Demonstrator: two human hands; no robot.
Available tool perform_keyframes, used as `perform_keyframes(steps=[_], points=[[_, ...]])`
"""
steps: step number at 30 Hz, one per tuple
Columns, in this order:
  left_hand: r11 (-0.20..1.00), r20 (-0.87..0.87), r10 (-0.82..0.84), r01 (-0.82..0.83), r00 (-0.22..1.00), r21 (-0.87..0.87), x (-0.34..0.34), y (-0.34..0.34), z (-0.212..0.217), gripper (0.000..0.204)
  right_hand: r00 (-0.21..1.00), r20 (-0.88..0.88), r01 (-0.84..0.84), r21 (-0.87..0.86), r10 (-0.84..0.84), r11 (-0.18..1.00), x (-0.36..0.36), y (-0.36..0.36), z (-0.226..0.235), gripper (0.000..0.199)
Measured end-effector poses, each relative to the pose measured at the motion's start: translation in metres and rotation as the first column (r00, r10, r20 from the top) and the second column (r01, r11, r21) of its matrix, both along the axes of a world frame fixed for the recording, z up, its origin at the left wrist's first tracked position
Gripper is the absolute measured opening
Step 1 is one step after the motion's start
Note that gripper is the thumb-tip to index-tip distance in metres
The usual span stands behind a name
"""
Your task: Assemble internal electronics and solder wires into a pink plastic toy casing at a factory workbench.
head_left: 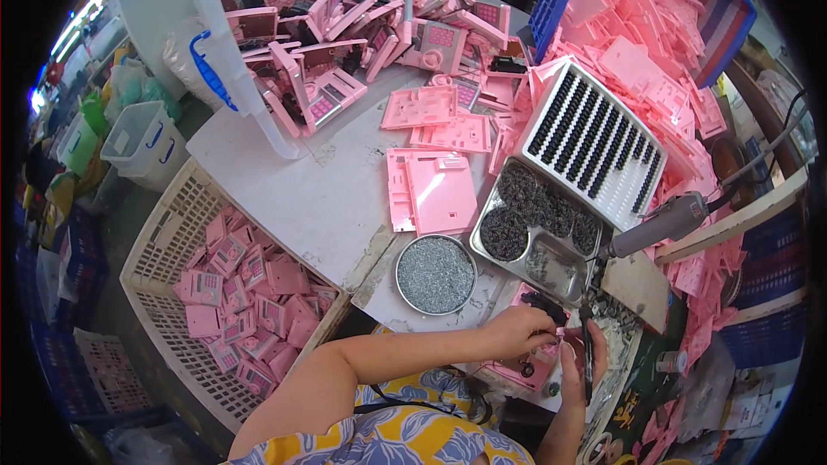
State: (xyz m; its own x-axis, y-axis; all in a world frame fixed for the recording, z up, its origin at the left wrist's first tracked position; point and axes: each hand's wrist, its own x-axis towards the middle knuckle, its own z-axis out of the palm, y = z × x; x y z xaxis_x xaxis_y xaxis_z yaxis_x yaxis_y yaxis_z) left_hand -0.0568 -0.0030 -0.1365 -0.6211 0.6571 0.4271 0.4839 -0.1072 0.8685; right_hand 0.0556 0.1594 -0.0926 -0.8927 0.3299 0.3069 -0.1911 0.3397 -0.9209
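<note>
Nearest, the left hand [519, 332] has bent fingers gathered over a pink housing [541, 375]; what they pinch is too small to tell. The right hand [575, 372] is at the housing's 3 o'clock, fingers raised beside a slim dark tool [588, 353]; whether it grips the tool, I cannot tell. Taking the housing as clock centre, a round dish [399, 280] of small silvery pieces sits on the table [284, 198] at 10 o'clock, and a basket [164, 222] of pink devices stands farther out, between 9 and 10. A metal tray [564, 291] of dark parts is at 12, a powered driver [668, 222] between 1 and 2. Beyond, flat pink panels [444, 194] lie at 11, and a white rack [622, 191] of black pieces leans between 12 and 1. Farthest, pink devices heap at 11, and a blue crate [558, 2] holds pink parts near 1.
</note>
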Motion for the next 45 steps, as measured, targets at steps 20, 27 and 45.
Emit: perform_keyframes(steps=[20,27,45], points=[[0.974,0.512,-0.062,0.164,0.857,-0.156,-0.014,-0.004,0.016,0.013,0.992,-0.081,0.112,0.228,-0.096,0.967,-0.013,0.002,-0.006,0.049],[0.952,0.603,-0.021,0.2,0.798,-0.231,-0.015,-0.002,0.028,0.014,0.998,-0.041,0.035,-0.092,-0.039,0.995,-0.018,0.002,-0.009,0.058],[0.966,-0.013,0.041,-0.043,0.999,-0.257,-0.005,-0.003,0.027,0.008,0.993,-0.121,0.004,0.147,0.014,0.989,-0.024,0.003,-0.006,0.058]])
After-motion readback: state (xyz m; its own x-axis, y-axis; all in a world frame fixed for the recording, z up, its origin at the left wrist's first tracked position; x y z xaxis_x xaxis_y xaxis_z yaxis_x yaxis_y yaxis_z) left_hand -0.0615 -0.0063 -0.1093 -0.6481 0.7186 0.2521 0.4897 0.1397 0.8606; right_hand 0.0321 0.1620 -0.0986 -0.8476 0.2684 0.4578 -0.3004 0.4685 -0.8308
